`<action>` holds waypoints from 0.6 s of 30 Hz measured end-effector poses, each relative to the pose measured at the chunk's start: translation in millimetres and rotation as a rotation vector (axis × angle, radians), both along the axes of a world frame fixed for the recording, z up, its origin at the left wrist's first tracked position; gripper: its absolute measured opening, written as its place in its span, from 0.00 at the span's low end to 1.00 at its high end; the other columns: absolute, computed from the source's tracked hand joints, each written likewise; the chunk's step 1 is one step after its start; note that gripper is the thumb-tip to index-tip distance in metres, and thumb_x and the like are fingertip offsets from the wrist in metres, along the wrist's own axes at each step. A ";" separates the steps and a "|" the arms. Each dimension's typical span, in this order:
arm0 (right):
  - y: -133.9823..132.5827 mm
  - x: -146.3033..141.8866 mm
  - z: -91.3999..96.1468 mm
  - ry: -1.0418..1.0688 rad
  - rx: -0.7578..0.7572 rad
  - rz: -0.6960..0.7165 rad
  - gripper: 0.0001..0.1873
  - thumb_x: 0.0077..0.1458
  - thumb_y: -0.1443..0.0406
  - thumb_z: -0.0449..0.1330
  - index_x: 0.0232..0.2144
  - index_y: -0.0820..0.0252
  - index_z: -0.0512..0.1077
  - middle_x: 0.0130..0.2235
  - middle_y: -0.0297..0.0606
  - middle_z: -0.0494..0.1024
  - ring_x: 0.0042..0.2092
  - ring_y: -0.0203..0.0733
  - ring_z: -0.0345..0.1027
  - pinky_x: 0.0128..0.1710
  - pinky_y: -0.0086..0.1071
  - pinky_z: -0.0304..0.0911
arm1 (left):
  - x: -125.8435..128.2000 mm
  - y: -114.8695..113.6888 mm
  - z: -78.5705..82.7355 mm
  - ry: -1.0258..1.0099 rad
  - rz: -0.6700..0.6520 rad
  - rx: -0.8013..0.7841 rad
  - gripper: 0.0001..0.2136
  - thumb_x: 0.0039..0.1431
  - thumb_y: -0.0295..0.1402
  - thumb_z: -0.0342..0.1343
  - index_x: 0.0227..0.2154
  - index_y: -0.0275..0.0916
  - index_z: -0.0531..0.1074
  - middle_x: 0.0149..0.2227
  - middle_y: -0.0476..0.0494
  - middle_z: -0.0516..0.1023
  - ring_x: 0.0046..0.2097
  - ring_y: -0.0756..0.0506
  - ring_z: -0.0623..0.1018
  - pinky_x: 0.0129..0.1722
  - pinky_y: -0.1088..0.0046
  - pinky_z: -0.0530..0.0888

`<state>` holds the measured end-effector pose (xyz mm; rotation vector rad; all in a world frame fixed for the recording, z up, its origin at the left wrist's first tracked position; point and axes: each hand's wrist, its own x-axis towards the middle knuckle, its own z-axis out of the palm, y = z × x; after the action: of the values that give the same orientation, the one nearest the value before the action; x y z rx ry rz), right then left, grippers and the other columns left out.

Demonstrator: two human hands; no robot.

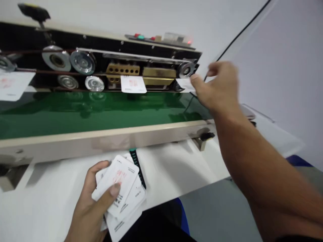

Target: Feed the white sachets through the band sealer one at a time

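My left hand [93,205] grips a fanned stack of small white packets [126,178] with red and black print, thumb pressed on the top one. At the right end of a band sealer [101,134], my right hand [218,85] pinches one white packet [185,84] by its edge. That packet's far side meets the rollers there. Another white packet [133,84] hangs in the sealer's band below the brass blocks [158,75]. A further packet [15,85] sits at the far left, partly cut off by the view.
A green conveyor belt [106,109] runs under the rollers. The machine stands on a white table [171,174], with a black-knobbed bracket [205,137] at its front. Behind it, a black cable [239,33] slants across the wall. A dark ruler-like strip [138,168] lies near the packets.
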<state>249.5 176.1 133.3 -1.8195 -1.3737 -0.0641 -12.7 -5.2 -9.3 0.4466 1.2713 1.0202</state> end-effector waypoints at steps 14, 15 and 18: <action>-151.2 -116.4 -141.1 0.355 -0.455 0.800 0.35 0.54 0.61 0.64 0.59 0.58 0.54 0.55 0.47 0.65 0.52 0.52 0.64 0.52 0.49 0.65 | -7.5 2.1 -15.4 -0.330 0.056 0.132 0.25 0.54 0.45 0.65 0.51 0.53 0.62 0.29 0.52 0.75 0.23 0.53 0.72 0.24 0.80 0.71; -150.4 -115.3 -140.4 0.393 -0.473 0.774 0.35 0.55 0.60 0.63 0.60 0.58 0.53 0.55 0.47 0.66 0.52 0.52 0.65 0.51 0.49 0.65 | -7.9 1.6 -17.0 -0.342 0.036 0.158 0.26 0.53 0.45 0.66 0.52 0.52 0.62 0.31 0.52 0.75 0.23 0.53 0.72 0.23 0.79 0.71; -151.6 -111.0 -140.6 0.518 -0.447 0.750 0.31 0.61 0.58 0.59 0.61 0.55 0.52 0.51 0.44 0.71 0.46 0.48 0.69 0.46 0.46 0.68 | -6.7 0.3 -18.5 -0.279 0.011 0.183 0.30 0.50 0.37 0.69 0.53 0.51 0.60 0.36 0.49 0.76 0.26 0.50 0.74 0.23 0.76 0.73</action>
<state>138.5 24.5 -7.4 -1.3766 -1.6559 1.0981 -19.4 -4.9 -27.8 0.4201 0.9373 1.1697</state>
